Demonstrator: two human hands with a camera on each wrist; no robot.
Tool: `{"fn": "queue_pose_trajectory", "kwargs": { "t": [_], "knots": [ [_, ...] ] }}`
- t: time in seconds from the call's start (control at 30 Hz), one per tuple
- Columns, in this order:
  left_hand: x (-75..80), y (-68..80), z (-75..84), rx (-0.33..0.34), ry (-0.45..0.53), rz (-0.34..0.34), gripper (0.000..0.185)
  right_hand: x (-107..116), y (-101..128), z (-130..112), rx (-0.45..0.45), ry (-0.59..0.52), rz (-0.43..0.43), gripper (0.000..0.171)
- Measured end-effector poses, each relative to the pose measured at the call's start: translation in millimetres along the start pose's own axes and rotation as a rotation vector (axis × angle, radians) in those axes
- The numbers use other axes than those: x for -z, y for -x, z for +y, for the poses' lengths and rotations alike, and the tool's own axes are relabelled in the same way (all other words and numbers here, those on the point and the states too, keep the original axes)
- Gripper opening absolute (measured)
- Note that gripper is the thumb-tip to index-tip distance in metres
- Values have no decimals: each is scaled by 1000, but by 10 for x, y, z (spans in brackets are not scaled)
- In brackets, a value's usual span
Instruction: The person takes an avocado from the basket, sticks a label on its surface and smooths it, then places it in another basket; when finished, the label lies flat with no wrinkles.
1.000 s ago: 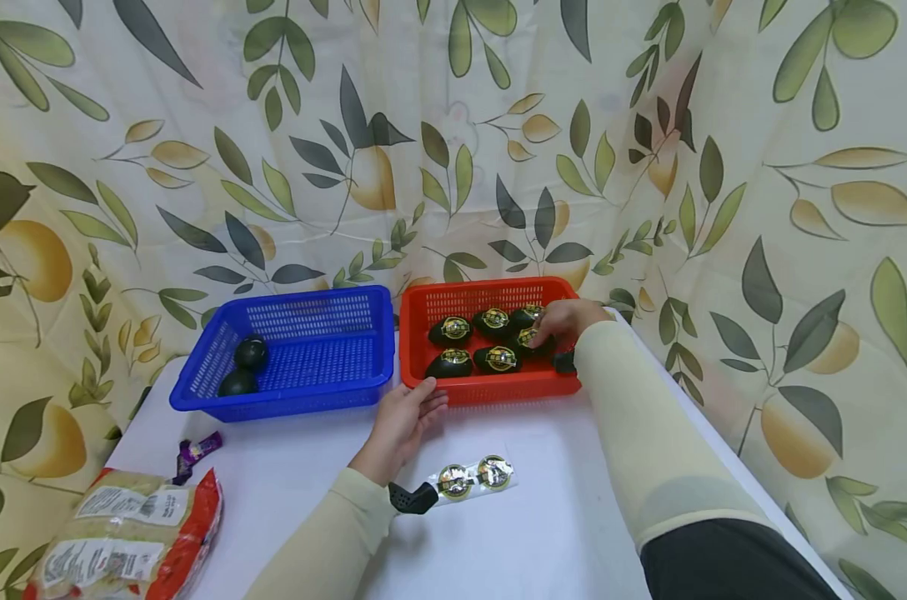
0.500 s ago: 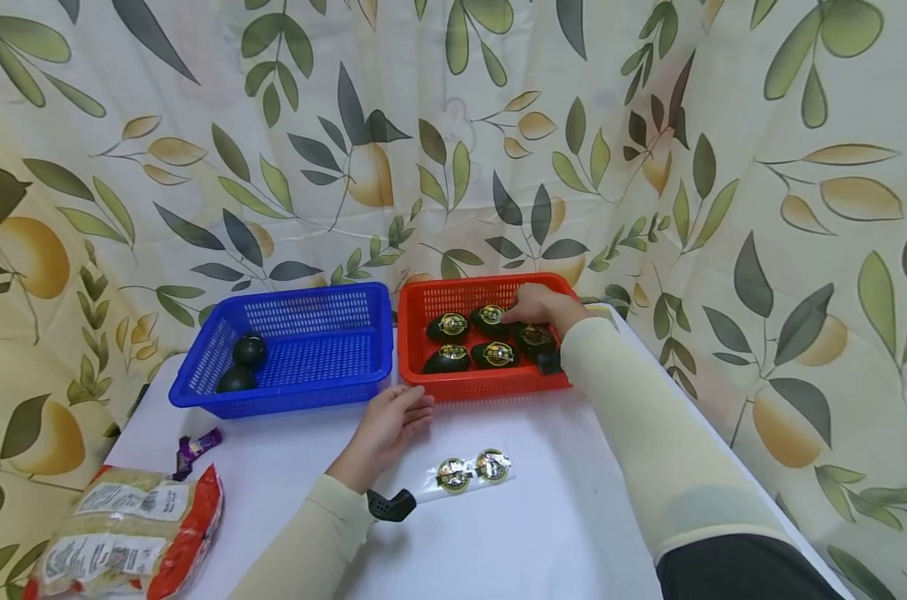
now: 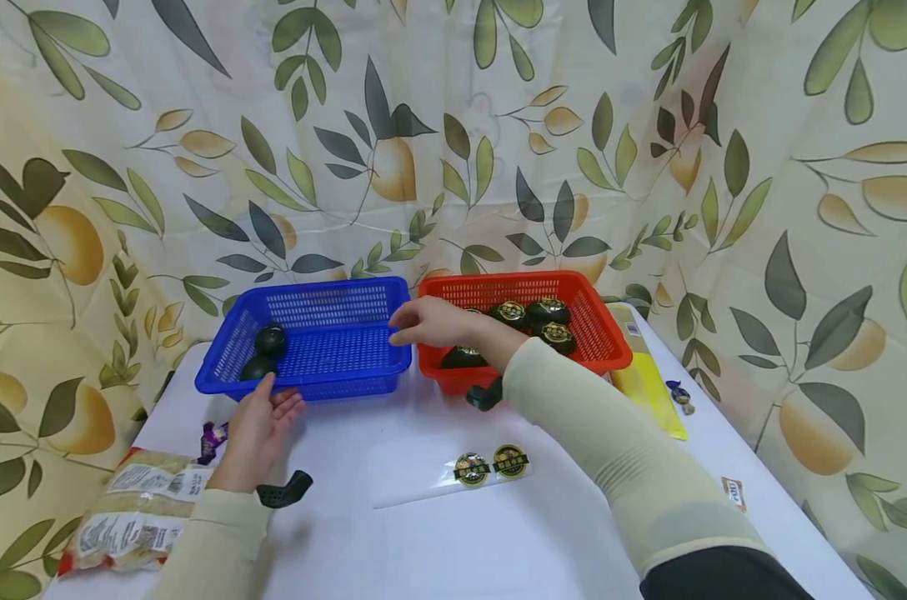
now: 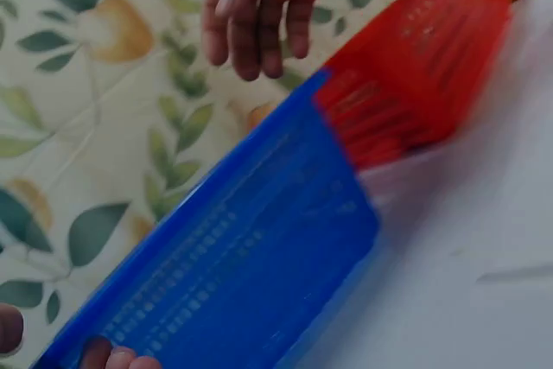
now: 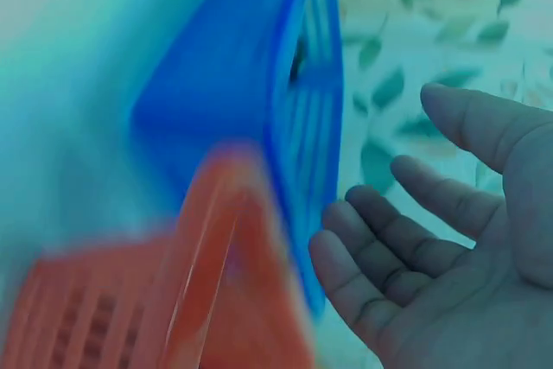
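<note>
My left hand (image 3: 262, 429) is at the front left of the blue basket (image 3: 352, 387), fingers loosely extended, with fingertips right at the rim; it holds nothing. Inside that basket, two dark green avocados (image 3: 270, 340) without labels lie at the left end. My right hand (image 3: 440, 323) hovers over the adjoining rims of the blue basket and the red basket (image 3: 611, 354). Its palm and spread fingers show bare in the right wrist view. Several avocados (image 3: 548, 312) with gold-and-black stickers sit in the red basket, some hidden behind my right hand and wrist.
A clear strip with two round gold stickers (image 3: 491, 467) lies on the white table in front. At the left is a bag with red edges (image 3: 134, 508) beside a purple wrapper (image 3: 212, 442). A yellow packet (image 3: 648, 383) and small wrapped sweets (image 3: 680, 397) lie right of the red basket.
My right hand has left the avocados in the red basket and moved left to the blue basket's right end. My left hand has moved left along the blue basket's front.
</note>
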State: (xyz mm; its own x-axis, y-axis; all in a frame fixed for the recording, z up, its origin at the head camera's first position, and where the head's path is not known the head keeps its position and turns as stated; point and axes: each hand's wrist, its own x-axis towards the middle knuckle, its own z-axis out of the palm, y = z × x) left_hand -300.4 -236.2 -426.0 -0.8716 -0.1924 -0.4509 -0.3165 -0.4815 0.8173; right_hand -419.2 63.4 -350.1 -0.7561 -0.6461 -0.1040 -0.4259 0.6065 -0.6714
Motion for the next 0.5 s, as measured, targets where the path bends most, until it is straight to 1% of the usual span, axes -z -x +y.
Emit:
{"fn": "queue_pose_trajectory", "kwargs": {
  "t": [0.07, 0.13, 0.23, 0.33, 0.43, 0.5],
  "knots": [
    [117, -32, 127, 14, 52, 76, 41, -111, -123, -143, 22, -23, -33, 45],
    [213, -62, 215, 17, 90, 133, 40, -226, -264, -251, 33, -44, -63, 45],
    [303, -91, 283, 6, 87, 200, 30, -398, -488, -365, 25, -73, -93, 44],
    [342, -103, 294, -4, 37, 210, 23, -548, -728, -452, -8, -130, -116, 42],
    [354, -121, 278, -18, -10, 223, 21, -661, -996, -542, -40, -191, -132, 42],
    [354, -134, 269, -25, -30, 230, 22, -718, -1181, -610, -48, -213, -123, 42]
  ]
}}
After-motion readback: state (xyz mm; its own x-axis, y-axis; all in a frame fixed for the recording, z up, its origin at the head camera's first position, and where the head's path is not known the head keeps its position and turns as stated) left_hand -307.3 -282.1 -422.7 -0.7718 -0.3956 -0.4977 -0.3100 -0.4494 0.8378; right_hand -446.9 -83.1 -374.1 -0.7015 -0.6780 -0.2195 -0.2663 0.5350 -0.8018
